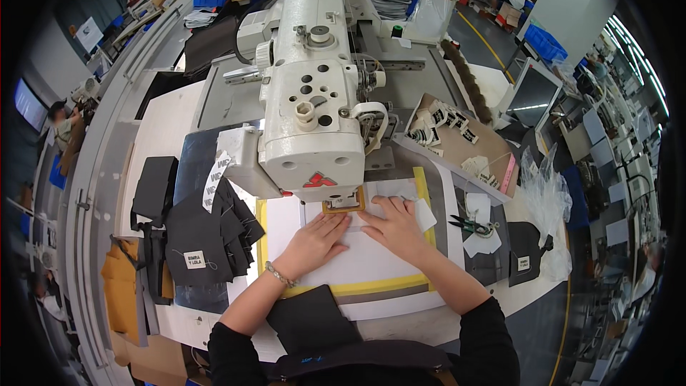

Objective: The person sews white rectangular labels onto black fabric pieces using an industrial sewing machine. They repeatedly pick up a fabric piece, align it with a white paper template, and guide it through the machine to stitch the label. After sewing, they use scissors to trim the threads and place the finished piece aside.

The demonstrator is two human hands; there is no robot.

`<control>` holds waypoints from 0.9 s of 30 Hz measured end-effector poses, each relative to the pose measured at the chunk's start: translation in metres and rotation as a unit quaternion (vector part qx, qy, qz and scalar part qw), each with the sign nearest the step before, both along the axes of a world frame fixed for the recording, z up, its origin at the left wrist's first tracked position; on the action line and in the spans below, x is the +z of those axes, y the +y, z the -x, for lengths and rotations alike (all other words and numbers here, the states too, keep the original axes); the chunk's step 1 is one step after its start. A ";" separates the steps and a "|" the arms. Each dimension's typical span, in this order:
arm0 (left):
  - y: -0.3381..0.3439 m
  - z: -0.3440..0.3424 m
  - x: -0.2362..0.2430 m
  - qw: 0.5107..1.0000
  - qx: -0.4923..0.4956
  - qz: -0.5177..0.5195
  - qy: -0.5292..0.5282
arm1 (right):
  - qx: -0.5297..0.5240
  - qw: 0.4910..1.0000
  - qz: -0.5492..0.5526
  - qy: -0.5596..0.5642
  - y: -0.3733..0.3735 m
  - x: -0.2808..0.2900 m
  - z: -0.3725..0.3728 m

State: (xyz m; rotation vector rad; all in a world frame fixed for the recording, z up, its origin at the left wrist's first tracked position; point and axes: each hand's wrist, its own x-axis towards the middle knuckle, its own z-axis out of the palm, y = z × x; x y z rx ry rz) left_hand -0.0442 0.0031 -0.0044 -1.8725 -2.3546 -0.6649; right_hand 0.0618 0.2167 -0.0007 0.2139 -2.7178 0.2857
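A white template sheet (pixel 357 261) with a yellow-taped border lies flat on the counter (pixel 164 136) under the head of a white industrial sewing machine (pixel 314 100), pinned there by both of the operator's hands. The left hand (pixel 314 239), a bracelet at its wrist, rests palm-down with fingers spread toward the small brown rectangular frame (pixel 344 205) beneath the needle area; the right hand (pixel 395 225) lies likewise flat just beside it, fingertips close to the frame. Neither hand has a closed grip on anything: both are open and pressing on the sheet. By the look of it, the piece is being lined up under the frame ahead of stitching, and the next move would call for holding the sheet square and keeping fingers clear of the needle. A stack of dark fabric pieces (pixel 207 236) sits to the left, snips (pixel 468 225) to the right, and a cardboard tray of labels (pixel 457 136) beyond them.
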 end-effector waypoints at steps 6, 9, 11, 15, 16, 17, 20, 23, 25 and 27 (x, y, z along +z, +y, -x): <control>-0.003 0.000 -0.008 0.998 0.050 0.043 0.013 | -0.030 0.999 -0.025 -0.025 -0.006 -0.001 -0.002; -0.003 -0.002 -0.005 0.995 0.077 0.048 0.050 | -0.035 0.999 -0.031 -0.021 -0.007 -0.003 -0.002; -0.003 -0.008 0.000 0.990 0.114 0.045 0.072 | -0.039 0.998 -0.034 -0.021 -0.007 -0.003 -0.002; -0.004 -0.017 0.009 0.986 0.141 0.088 -0.002 | -0.038 0.998 -0.052 0.009 -0.009 -0.002 0.000; -0.003 -0.019 0.013 0.989 0.123 0.083 -0.021 | -0.040 0.998 -0.055 0.012 -0.009 -0.003 0.000; -0.001 -0.022 0.019 0.991 0.105 0.077 -0.040 | -0.043 0.997 -0.058 0.015 -0.009 -0.004 -0.001; 0.010 -0.020 0.023 0.997 0.073 0.006 0.017 | -0.041 0.998 -0.047 0.008 -0.008 -0.005 0.000; 0.020 -0.013 0.021 0.995 0.073 -0.024 0.060 | -0.038 0.998 -0.045 0.009 -0.009 -0.007 0.001; 0.025 -0.009 0.018 0.996 0.073 -0.023 0.048 | -0.043 0.998 -0.041 -0.012 -0.008 -0.008 0.000; 0.029 -0.004 0.016 0.997 0.071 -0.018 0.020 | -0.044 0.998 -0.042 -0.021 -0.008 -0.008 0.000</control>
